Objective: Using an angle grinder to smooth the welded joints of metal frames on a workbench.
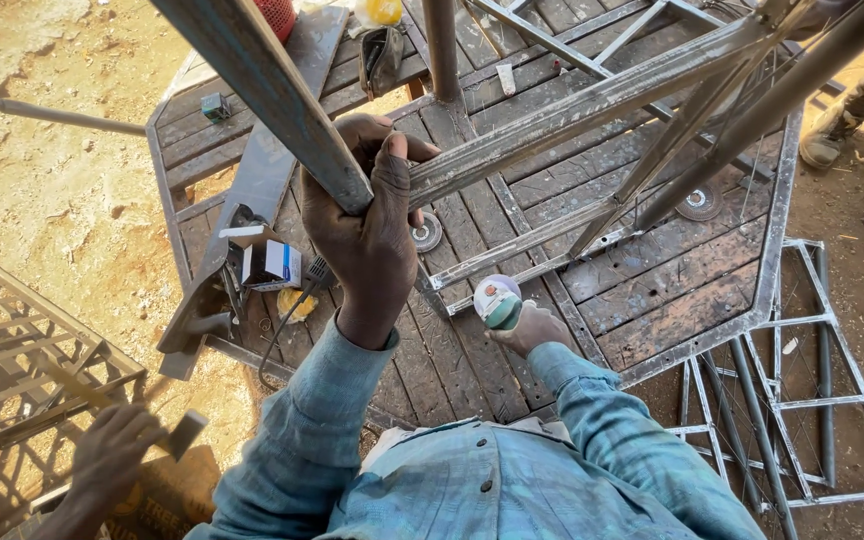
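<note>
My left hand (370, 225) is raised and gripped around the corner joint of a grey metal frame (592, 105), where two square tubes meet. My right hand (532, 327) is lower, near my chest, closed on a green angle grinder (498, 300) whose round disc faces up. The grinder is apart from the frame. Both my sleeves are blue-green.
A metal worktable (712, 270) with wooden slats lies below, carrying grinding discs (700, 202), a small box (270, 262) and a cable. Another person's hand (112, 455) with a hammer is at lower left beside a metal grille (12, 350). More welded frames (802, 400) lie at right.
</note>
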